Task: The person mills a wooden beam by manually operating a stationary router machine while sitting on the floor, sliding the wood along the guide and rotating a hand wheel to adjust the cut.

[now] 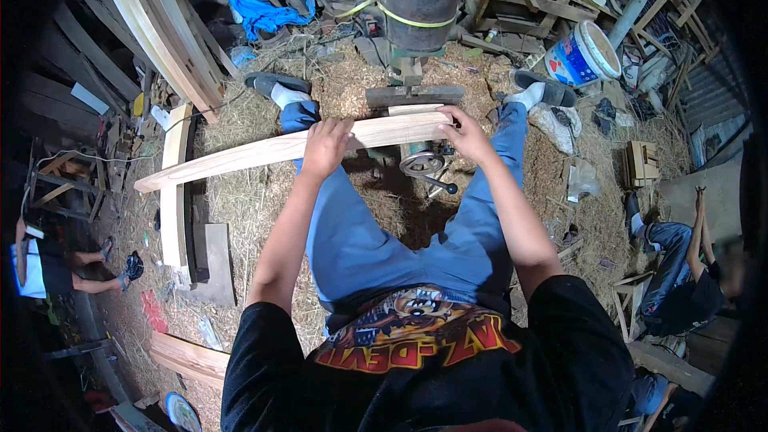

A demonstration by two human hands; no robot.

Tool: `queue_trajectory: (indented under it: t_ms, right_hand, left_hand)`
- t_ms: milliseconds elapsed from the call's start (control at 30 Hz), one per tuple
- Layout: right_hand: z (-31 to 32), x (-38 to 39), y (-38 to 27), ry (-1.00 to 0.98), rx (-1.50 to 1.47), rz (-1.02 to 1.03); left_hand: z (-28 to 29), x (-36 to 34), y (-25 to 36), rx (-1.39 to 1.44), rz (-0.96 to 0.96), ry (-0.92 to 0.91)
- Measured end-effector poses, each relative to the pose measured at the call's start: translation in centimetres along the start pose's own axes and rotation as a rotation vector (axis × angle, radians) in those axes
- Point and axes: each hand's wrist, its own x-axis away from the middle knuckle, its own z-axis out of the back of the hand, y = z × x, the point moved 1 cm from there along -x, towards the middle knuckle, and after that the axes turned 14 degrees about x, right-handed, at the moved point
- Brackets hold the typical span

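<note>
Head view, looking straight down the person's front: both bare forearms reach forward from a black printed T-shirt, elbows slightly bent and spread wide over knees in blue trousers. The left hand (324, 146) lies palm down on a long, curved pale wooden plank (264, 152), fingers curled over its far edge and gripping it near the middle. The right hand (466, 134) closes on the plank's right end, fingers wrapped round the top edge, thumb toward the body, wrist cocked a little upward. The plank runs from that hand leftward and downward across the picture, bowing gently, its free left end hanging above the straw-strewn floor (256, 208).

Just beyond the plank's right end stands a dark machine (420, 0) with a barrel-like body banded by a yellow strap; a flat metal plate sits just behind the plank, and a small handwheel (422, 163) shows just under the plank between the hands. The person's feet in grey shoes and white socks are planted either side of the machine.

A white bucket (588, 52) lies tipped at upper right, a blue cloth (260, 8) at upper left beside stacked curved boards (160, 32). At the right edge another person (680, 272) in jeans sits on the floor.
</note>
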Motion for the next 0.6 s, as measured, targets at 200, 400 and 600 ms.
queue_trajectory:
  t_ms: [200,400,600]
  right_hand:
    - [-1.2,0.5,2.3,0.001,0.044,0.006]
    - [0.1,0.0,0.4,-0.011,-0.024,-0.044]
    - [-1.4,0.3,2.2,0.021,0.049,0.068]
  left_hand:
    - [-1.4,0.3,-0.4,-0.050,0.018,-0.046]
    - [-0.1,-0.1,0.6,0.002,-0.001,0.004]
    - [-2.2,0.6,-1.2,-0.089,0.028,-0.013]
